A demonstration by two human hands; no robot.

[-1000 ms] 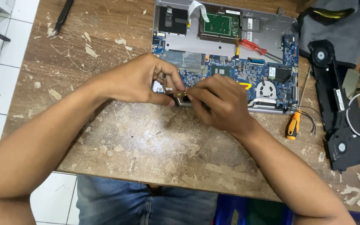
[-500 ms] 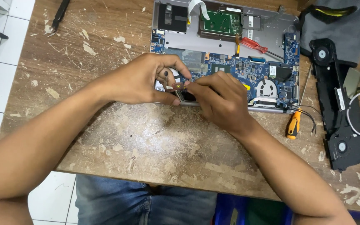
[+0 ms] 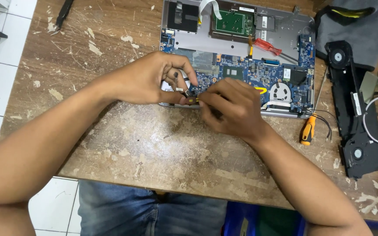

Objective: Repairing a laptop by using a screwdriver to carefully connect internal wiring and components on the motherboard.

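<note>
Wooden bench (image 3: 110,144): connector (image 3: 190,100) between fingertips (image 3: 201,101).

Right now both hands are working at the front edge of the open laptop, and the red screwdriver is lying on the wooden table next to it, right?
Not quite. The head view shows the red screwdriver lying inside the open laptop, across its boards, not on the table. The screwdriver on the table is the orange one. The left hand and right hand are indeed at the laptop's front edge.

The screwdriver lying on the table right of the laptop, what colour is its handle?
Orange with black, seen in the head view: the screwdriver.
</note>
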